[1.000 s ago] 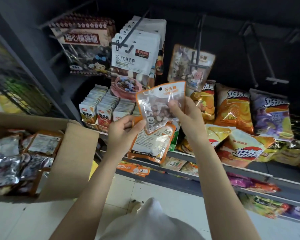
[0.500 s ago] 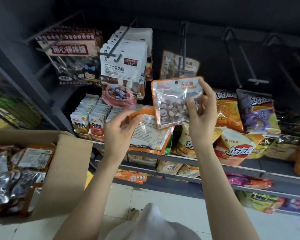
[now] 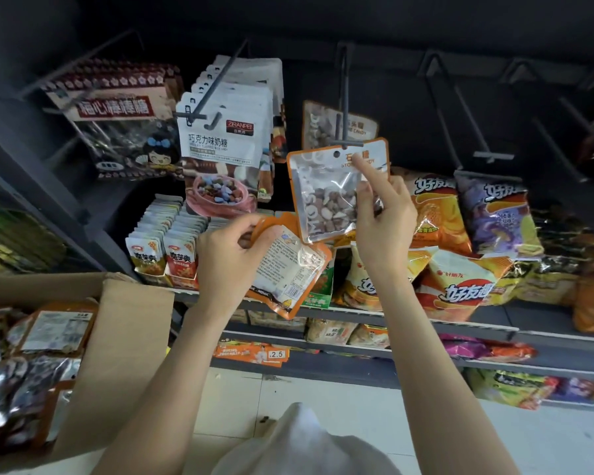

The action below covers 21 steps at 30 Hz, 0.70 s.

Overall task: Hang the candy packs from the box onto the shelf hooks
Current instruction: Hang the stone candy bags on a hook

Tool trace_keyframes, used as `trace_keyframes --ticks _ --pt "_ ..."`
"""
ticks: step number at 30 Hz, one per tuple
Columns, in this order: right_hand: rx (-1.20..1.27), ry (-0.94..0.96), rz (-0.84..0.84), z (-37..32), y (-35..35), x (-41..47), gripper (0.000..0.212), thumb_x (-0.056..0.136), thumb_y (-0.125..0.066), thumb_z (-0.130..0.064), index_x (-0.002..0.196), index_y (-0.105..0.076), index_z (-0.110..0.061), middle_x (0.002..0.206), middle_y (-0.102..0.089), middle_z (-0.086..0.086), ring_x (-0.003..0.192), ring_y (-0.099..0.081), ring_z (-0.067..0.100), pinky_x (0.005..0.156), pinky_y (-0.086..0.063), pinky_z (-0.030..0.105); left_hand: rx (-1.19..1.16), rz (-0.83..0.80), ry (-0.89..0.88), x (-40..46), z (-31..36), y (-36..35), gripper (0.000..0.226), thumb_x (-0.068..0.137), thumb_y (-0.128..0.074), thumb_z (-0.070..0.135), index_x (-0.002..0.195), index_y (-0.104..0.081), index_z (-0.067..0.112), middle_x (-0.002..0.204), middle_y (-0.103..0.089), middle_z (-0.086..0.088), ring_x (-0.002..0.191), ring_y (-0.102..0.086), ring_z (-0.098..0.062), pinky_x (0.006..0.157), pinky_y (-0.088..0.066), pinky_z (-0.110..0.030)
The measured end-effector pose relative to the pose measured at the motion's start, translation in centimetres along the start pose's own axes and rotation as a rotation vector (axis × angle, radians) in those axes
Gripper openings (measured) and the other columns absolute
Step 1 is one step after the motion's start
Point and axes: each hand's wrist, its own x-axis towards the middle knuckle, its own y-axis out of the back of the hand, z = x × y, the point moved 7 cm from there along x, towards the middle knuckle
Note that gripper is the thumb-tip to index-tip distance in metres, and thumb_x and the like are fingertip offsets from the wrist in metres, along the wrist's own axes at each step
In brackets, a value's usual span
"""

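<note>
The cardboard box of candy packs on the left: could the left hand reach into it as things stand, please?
Probably not yet. The left hand grips a candy pack, so it is occupied, though the cardboard box sits open beside that forearm with nothing across its top.

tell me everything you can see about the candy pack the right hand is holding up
The candy pack is a flat pouch with an orange border, a clear glossy window showing brown and white candies, and a white header with a round hang hole. It is upright, slightly tilted, just below the hook's crossbar, not yet on it. The right hand pinches its right side, index finger on the header.
</note>
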Motion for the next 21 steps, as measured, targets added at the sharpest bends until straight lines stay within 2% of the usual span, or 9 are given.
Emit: trace_keyframes --ticks 5,8,9,10,12,13,15,18,21 --pt "-0.089 0.042 0.098 0.2 -0.9 0.6 0.033 0.096 -0.053 -0.008 0.125 -0.065 -0.017 0.084 -0.051 0.0 0.063 -0.036 0.005 0.061 -0.034 0.003 0.024 -0.033 -0.043 0.3 0.0 -0.3 0.022 0.087 -0.066 0.035 0.09 -0.073 0.014 0.076 -0.07 0.008 0.07 -0.064 -0.005 0.057 -0.051 -0.024" --pt "-0.231 0.08 0.142 0.9 -2.1 2.5 0.028 0.094 -0.055 -0.013 0.117 -0.07 -0.02 0.081 -0.058 0.003 0.06 -0.036 0.005 0.047 -0.028 0.007 0.049 -0.026 -0.045 0.4 -0.3 0.0 0.019 0.086 -0.068 0.03 0.09 -0.074 0.012 0.075 -0.07 0.006 0.07 -0.063 -0.006 0.058 -0.047 -0.015" --pt "-0.285 0.087 0.144 1.4 -2.7 3.3 0.028 0.093 -0.057 -0.015 0.117 -0.07 -0.022 0.079 -0.059 0.002 0.058 -0.038 0.007 0.045 -0.023 0.009 0.043 -0.025 -0.028 0.4 -0.5 0.1 0.019 0.086 -0.069 0.029 0.091 -0.074 0.011 0.075 -0.07 0.006 0.071 -0.064 -0.006 0.059 -0.045 -0.012" --pt "-0.327 0.092 0.132 1.8 -3.2 4.0 0.03 0.091 -0.059 -0.017 0.119 -0.068 -0.023 0.078 -0.06 0.002 0.058 -0.042 0.011 0.046 -0.024 0.013 0.027 -0.021 -0.008 0.4 -0.7 0.2 0.017 0.086 -0.07 0.027 0.09 -0.073 0.011 0.075 -0.07 0.006 0.072 -0.064 -0.006 0.059 -0.044 -0.01" --pt "-0.409 0.105 0.074 2.7 -4.3 5.4 0.039 0.088 -0.063 -0.017 0.127 -0.063 -0.024 0.085 -0.063 0.005 0.07 -0.053 0.02 0.055 -0.04 0.026 -0.033 -0.008 0.043 0.4 -1.0 0.4 0.011 0.085 -0.071 0.022 0.088 -0.073 0.011 0.075 -0.069 0.008 0.072 -0.065 -0.006 0.061 -0.046 -0.011" --pt "-0.462 0.101 0.029 3.1 -4.8 5.9 0.045 0.087 -0.064 -0.019 0.132 -0.059 -0.025 0.096 -0.063 0.009 0.082 -0.055 0.025 0.065 -0.045 0.033 -0.079 -0.003 0.079 0.4 -1.2 0.5 0.008 0.085 -0.072 0.021 0.088 -0.072 0.013 0.077 -0.07 0.009 0.073 -0.065 -0.006 0.063 -0.048 -0.014" --pt "-0.497 0.045 -0.056 3.8 -5.4 5.8 0.051 0.089 -0.063 -0.026 0.139 -0.051 -0.026 0.122 -0.054 0.016 0.105 -0.049 0.032 0.086 -0.043 0.037 -0.183 -0.002 0.163 0.4 -1.7 0.4 0.003 0.084 -0.072 0.018 0.087 -0.071 0.018 0.08 -0.071 0.01 0.075 -0.068 -0.006 0.067 -0.053 -0.021" --pt "-0.193 -0.075 -0.084 3.1 -3.5 3.1 0.044 0.094 -0.057 -0.033 0.137 -0.052 -0.023 0.139 -0.04 0.013 0.124 -0.038 0.025 0.099 -0.035 0.03 -0.322 0.038 0.281 0.2 -2.4 0.1 0.008 0.083 -0.072 0.017 0.084 -0.07 0.025 0.077 -0.073 0.012 0.077 -0.068 -0.007 0.071 -0.055 -0.025" --pt "0.204 -0.294 -0.241 2.4 -1.5 -1.9 0.051 0.092 -0.059 -0.043 0.139 -0.045 -0.028 0.139 -0.042 -0.003 0.126 -0.044 0.009 0.1 -0.042 0.029 -0.448 0.093 0.386 -0.2 -2.8 -0.3 0.003 0.08 -0.072 0.022 0.083 -0.072 0.024 0.078 -0.074 0.008 0.079 -0.069 -0.015 0.074 -0.055 -0.035"
